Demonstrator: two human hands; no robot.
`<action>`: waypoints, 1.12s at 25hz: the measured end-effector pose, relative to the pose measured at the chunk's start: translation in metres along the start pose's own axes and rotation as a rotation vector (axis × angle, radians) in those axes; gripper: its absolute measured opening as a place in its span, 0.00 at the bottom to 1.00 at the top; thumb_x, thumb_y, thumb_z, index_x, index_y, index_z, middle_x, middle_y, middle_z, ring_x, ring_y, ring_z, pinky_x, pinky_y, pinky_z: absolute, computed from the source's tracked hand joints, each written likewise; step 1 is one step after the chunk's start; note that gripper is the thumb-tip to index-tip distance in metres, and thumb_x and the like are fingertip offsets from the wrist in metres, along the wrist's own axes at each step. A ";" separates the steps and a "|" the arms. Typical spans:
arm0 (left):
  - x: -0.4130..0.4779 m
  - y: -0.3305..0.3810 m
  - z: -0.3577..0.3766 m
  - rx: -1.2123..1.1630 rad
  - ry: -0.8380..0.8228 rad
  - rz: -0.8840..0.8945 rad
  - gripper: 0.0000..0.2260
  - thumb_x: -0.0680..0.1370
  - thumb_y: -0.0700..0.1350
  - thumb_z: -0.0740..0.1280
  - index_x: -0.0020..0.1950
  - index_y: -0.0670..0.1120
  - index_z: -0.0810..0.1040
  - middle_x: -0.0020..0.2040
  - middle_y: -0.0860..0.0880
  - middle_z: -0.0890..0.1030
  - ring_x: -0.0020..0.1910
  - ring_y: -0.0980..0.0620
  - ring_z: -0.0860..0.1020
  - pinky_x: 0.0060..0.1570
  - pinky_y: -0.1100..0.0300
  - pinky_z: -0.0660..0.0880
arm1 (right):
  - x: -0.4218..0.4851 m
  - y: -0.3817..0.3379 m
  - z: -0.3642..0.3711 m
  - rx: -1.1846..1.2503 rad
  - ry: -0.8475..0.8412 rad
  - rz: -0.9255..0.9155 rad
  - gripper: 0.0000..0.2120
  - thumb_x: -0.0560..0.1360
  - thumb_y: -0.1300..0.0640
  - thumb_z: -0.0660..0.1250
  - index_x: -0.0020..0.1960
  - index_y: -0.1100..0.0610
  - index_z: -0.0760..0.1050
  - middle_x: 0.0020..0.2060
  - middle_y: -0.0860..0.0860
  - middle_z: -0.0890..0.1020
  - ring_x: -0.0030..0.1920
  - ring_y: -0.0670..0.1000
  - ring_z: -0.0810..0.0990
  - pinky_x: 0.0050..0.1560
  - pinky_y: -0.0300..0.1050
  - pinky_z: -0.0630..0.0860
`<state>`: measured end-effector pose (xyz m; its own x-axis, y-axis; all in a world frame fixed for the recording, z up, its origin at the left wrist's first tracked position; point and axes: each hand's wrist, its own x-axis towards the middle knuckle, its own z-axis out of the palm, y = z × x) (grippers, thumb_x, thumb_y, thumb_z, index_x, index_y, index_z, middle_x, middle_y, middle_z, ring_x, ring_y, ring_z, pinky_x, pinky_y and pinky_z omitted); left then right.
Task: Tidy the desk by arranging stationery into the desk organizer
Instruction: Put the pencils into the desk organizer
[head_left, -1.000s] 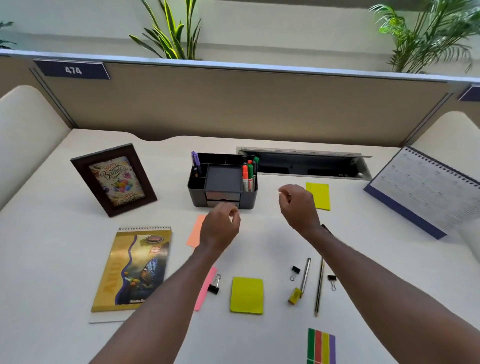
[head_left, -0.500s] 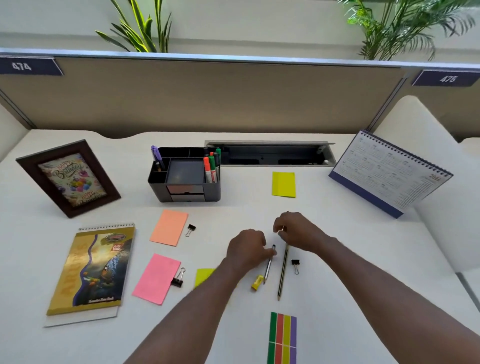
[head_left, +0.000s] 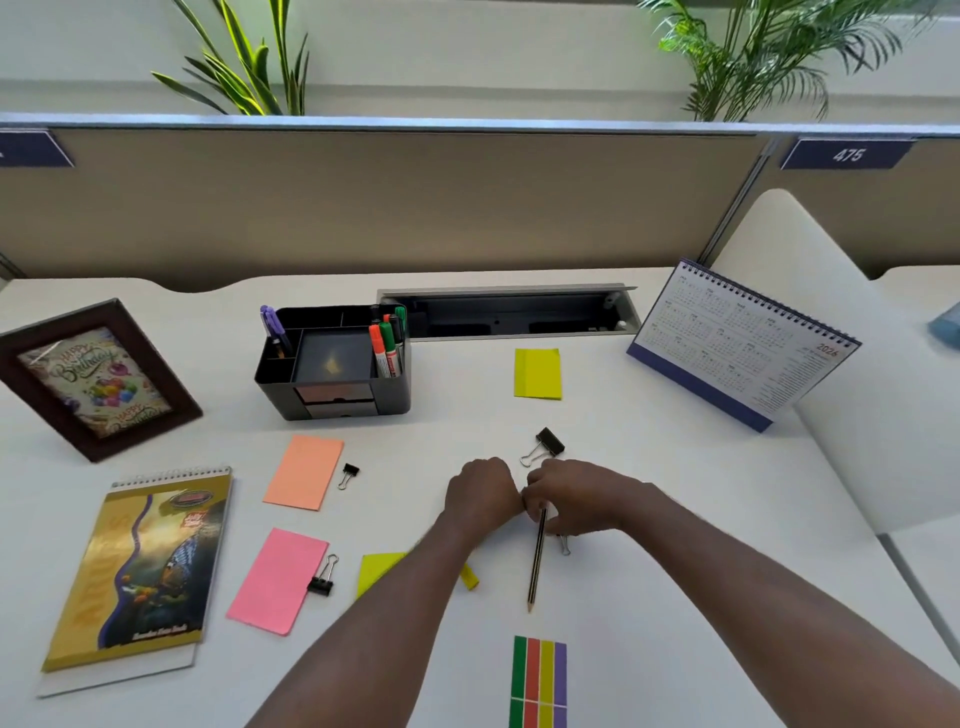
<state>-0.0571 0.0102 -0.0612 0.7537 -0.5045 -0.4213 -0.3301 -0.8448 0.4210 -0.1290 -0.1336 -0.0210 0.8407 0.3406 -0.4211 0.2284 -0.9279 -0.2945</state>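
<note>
The black desk organizer (head_left: 270, 382) stands at the back left of centre, with markers (head_left: 387, 345) and purple pens (head_left: 272, 322) in it. Near the middle of the desk, my right hand (head_left: 576, 499) pinches the top end of a dark pencil (head_left: 535, 566), whose tip lies toward me. My left hand (head_left: 480, 493) is curled beside it over a pen; only the pen's yellow cap (head_left: 470, 577) shows past my forearm. Binder clips lie loose: one (head_left: 545, 446) behind my hands, one (head_left: 563, 545) partly under my right hand, one (head_left: 349, 474) beside the orange note.
Sticky notes lie about: yellow (head_left: 537, 373), orange (head_left: 304, 473), pink (head_left: 278, 579) with a clip (head_left: 323, 577), lime (head_left: 379, 571). Colour tabs (head_left: 539, 680) are near me. Photo frame (head_left: 96, 379) and notebook (head_left: 140, 571) at left, calendar (head_left: 743, 343) at right, cable tray (head_left: 509, 312) behind.
Both hands came back from the organizer to the pen and pencil and closed on their upper ends. The view swung right. The pen is now hidden under my left forearm.
</note>
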 end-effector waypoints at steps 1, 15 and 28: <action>0.003 -0.001 -0.005 -0.103 0.005 -0.029 0.13 0.68 0.52 0.68 0.36 0.42 0.75 0.41 0.42 0.83 0.44 0.43 0.81 0.41 0.54 0.78 | 0.000 -0.003 0.000 -0.014 -0.011 -0.012 0.10 0.68 0.59 0.70 0.49 0.52 0.78 0.48 0.49 0.79 0.52 0.51 0.75 0.46 0.47 0.73; -0.011 -0.059 -0.146 -0.681 0.891 -0.076 0.06 0.75 0.45 0.67 0.42 0.43 0.80 0.34 0.53 0.80 0.33 0.55 0.78 0.31 0.64 0.69 | 0.031 -0.038 -0.007 -0.305 -0.144 -0.126 0.07 0.68 0.58 0.63 0.46 0.56 0.75 0.46 0.53 0.79 0.51 0.56 0.74 0.46 0.50 0.72; 0.006 -0.200 -0.238 -0.486 1.022 -0.114 0.09 0.77 0.40 0.67 0.57 0.44 0.79 0.40 0.44 0.84 0.41 0.43 0.81 0.43 0.57 0.74 | 0.106 -0.116 -0.125 0.574 0.834 0.059 0.28 0.73 0.63 0.68 0.70 0.46 0.66 0.31 0.52 0.75 0.30 0.44 0.69 0.37 0.33 0.70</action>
<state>0.1485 0.2183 0.0430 0.9493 0.1405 0.2813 -0.1422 -0.6060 0.7827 -0.0052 -0.0091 0.0759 0.9679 -0.1212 0.2201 0.0896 -0.6518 -0.7530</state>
